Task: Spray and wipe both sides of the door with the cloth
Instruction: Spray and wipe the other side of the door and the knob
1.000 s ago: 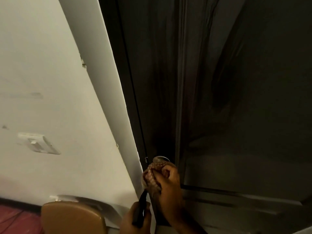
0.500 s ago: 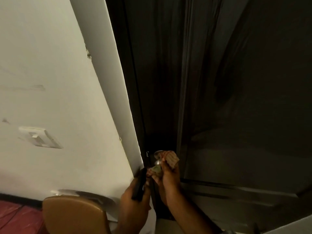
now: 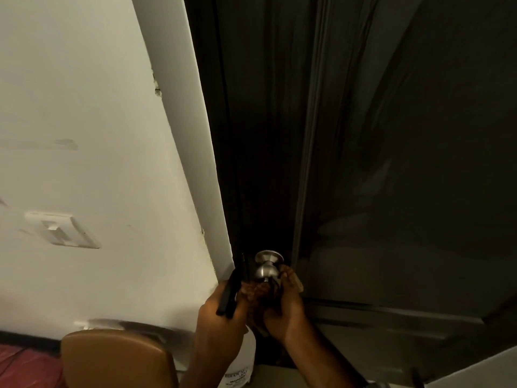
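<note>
Right hand (image 3: 282, 306) bunching cloth (image 3: 293, 280) under the knob (image 3: 268, 266), left hand (image 3: 221, 312) gripping spray bottle (image 3: 237, 357) — could easily slip off that slick metal.

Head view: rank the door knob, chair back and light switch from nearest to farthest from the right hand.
From the right hand:
1. Door knob, just above it, on the door.
2. Chair back, lower left.
3. Light switch, far left on the wall.
</note>
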